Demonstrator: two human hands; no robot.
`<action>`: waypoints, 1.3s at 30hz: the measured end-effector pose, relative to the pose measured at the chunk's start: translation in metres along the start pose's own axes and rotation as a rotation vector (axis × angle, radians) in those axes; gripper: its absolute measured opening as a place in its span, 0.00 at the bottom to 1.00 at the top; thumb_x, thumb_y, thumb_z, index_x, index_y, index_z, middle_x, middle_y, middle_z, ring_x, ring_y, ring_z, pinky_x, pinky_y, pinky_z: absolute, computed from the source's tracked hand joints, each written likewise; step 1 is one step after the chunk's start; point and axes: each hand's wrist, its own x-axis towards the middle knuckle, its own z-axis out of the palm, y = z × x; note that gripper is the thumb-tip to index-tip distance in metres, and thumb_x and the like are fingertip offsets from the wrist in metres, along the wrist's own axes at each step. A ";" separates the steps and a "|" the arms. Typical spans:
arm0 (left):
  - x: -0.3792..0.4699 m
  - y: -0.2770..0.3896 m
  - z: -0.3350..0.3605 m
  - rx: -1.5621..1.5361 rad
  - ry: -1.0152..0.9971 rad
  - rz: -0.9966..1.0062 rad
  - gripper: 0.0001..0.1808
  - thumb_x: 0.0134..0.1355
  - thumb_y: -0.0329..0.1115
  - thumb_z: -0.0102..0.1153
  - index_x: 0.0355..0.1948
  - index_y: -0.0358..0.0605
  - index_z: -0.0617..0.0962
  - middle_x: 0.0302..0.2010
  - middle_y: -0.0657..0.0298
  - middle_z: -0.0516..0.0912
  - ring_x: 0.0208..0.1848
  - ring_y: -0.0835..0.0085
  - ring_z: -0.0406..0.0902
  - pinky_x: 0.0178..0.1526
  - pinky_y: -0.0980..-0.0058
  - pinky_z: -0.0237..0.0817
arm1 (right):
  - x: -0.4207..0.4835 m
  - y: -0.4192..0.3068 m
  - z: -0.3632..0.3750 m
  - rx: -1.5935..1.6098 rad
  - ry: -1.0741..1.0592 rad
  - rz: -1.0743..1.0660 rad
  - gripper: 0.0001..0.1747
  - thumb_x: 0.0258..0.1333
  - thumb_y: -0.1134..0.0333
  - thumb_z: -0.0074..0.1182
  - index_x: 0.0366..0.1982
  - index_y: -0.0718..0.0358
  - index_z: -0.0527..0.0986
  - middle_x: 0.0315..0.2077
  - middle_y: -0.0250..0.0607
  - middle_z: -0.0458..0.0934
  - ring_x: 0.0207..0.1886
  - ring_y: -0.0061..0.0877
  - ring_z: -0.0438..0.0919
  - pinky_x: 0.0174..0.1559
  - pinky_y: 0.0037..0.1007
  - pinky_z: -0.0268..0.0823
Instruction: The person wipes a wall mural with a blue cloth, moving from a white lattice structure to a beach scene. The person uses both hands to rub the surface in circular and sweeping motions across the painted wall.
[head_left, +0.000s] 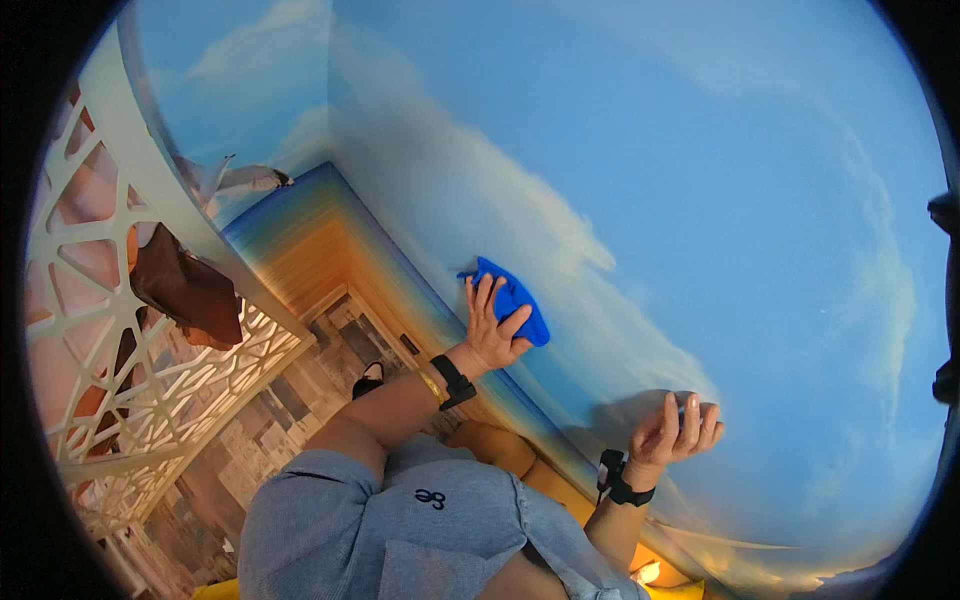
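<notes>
My left hand (489, 337) presses a bright blue cloth (531, 324) flat against a painted wall (750, 225), fingers spread over the cloth's left side. The wall carries a mural of blue sky and pale clouds. On my left wrist are a black band and a gold-coloured bracelet. Lower and to the right, my right hand (671, 433) is raised close to the wall, fingers loosely bent and apart, with nothing seen in it. It casts a shadow on the mural; whether it touches the surface cannot be told. A black wrist device is strapped below it.
To the left stands a cream lattice partition (112, 225), with a dark brown piece of material (187, 289) on it. Wood-patterned flooring (247, 435) runs between partition and wall. The wall turns a corner at the upper left. Something yellow (679, 591) shows at the bottom edge.
</notes>
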 end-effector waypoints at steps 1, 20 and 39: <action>-0.020 -0.007 0.000 0.013 -0.053 -0.011 0.35 0.70 0.63 0.44 0.74 0.69 0.58 0.75 0.39 0.50 0.77 0.40 0.41 0.69 0.26 0.31 | -0.001 -0.001 0.000 -0.031 0.002 -0.027 0.17 0.56 0.77 0.48 0.43 0.52 0.81 0.57 0.33 0.74 0.64 0.41 0.68 0.66 0.48 0.54; 0.041 0.068 -0.004 -0.056 -0.211 0.362 0.35 0.63 0.64 0.54 0.71 0.79 0.66 0.77 0.60 0.54 0.77 0.52 0.45 0.71 0.33 0.25 | -0.001 0.000 -0.005 -0.038 -0.028 -0.026 0.13 0.60 0.72 0.53 0.45 0.51 0.80 0.58 0.33 0.74 0.64 0.39 0.68 0.65 0.47 0.55; 0.198 0.082 -0.022 -0.020 0.152 0.298 0.33 0.71 0.66 0.36 0.67 0.62 0.72 0.71 0.59 0.68 0.76 0.56 0.55 0.75 0.39 0.28 | 0.003 -0.004 -0.006 -0.037 -0.021 0.001 0.13 0.58 0.75 0.54 0.43 0.51 0.79 0.58 0.29 0.73 0.63 0.34 0.68 0.66 0.43 0.56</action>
